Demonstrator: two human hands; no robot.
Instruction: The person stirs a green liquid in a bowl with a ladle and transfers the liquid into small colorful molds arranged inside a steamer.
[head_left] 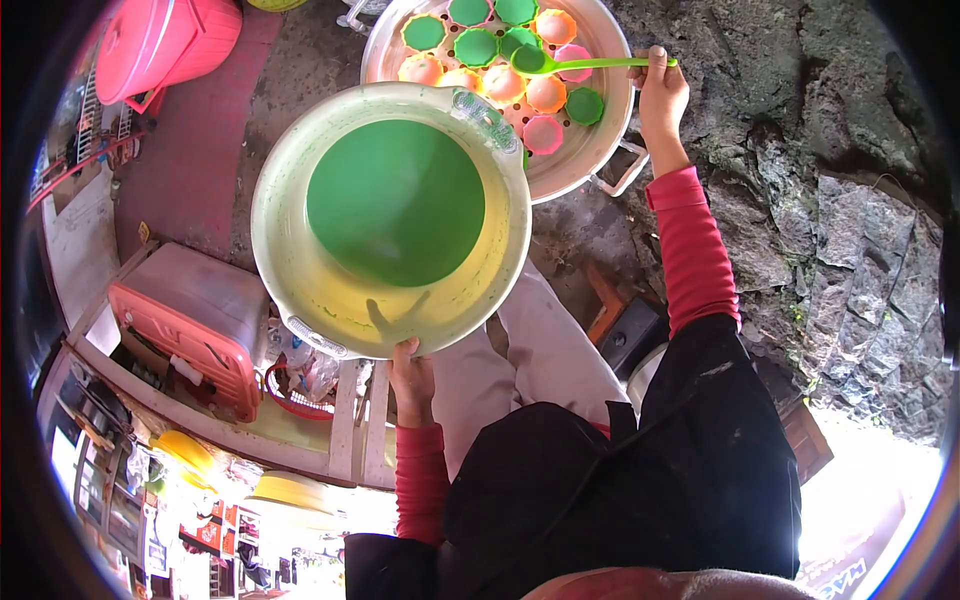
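My left hand (410, 385) grips the near rim of a large pale basin (400, 325), tilted and holding smooth green batter (400, 200). In my right hand (662, 105) is the handle of a bright green ladle (600, 63). Its bowl, with green batter in it, is over the small fluted molds. These sit in a perforated metal steamer tray (585, 165); several are filled green, such as one green-filled mold (585, 105), while others, like an orange mold (546, 94) and a pink mold (543, 134), show no green. The basin hides part of the tray.
A rough stone wall (800, 120) rises on the right. At the upper left stands a pink lidded bucket (170, 50). A reddish plastic box (190, 330) and a red basket (300, 400) are on the left. The tray's side handle (625, 170) sticks out near my right forearm.
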